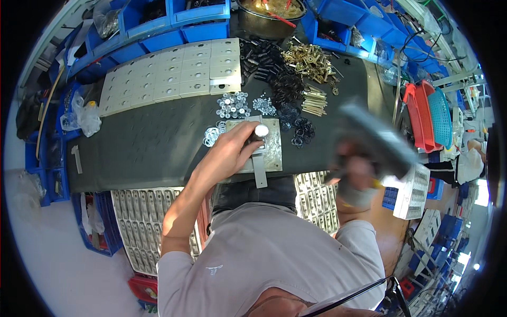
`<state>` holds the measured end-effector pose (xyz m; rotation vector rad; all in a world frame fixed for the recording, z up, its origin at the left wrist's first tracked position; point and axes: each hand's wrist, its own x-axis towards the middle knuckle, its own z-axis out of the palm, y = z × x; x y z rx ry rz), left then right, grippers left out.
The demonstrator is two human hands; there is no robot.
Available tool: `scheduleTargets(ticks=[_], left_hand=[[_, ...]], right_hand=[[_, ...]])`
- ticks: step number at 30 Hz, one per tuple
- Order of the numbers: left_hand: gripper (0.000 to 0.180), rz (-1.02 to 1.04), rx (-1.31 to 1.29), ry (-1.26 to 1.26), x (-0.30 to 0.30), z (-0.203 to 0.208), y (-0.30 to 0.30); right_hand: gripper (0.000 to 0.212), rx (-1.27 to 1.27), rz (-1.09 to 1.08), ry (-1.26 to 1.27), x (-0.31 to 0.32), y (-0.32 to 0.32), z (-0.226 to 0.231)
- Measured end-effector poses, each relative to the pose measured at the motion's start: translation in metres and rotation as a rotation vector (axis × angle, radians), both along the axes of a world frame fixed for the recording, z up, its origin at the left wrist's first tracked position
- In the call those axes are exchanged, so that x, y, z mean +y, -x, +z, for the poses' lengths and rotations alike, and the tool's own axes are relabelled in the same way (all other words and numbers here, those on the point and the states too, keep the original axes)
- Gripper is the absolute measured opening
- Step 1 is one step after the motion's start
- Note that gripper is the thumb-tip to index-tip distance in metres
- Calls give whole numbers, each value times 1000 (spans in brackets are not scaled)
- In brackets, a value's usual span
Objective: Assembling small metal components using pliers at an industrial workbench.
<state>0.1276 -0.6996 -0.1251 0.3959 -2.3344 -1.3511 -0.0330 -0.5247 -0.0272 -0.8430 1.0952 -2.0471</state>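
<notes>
My left hand point(231, 149) pinches a short metal piece with a bright round top point(261, 131), upright over the work spot. Beneath it lies a square metal plate point(273, 153), and a narrow metal strip point(259, 171) sticks out toward me past the table's front edge. Off to the right, my right hand point(360, 171) is closed around a dark grey block-shaped tool point(377, 138) held up above the table. Motion smears the tool, so its exact kind cannot be made out. Clear rings point(212, 136) and round caps point(232, 105) lie beside my left hand.
Pale drilled plates point(171, 71) stand in rows at the back left of the dark table point(132, 153). Piles of black parts point(259, 59), brass-coloured parts point(311, 61) and pins point(314, 100) lie behind the work spot. Blue bins point(203, 31) and a metal bowl point(270, 24) line the back.
</notes>
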Motion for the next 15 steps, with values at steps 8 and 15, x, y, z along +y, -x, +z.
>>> scheduleTargets(ticks=[8, 15], left_hand=[[34, 24, 32, -203, -1, -4, -16], [21, 501, -82, -338, -32, 9, -86]], right_hand=[[26, 916, 58, -637, -7, 19, -26], [35, 938, -545, -948, 42, 107, -120]])
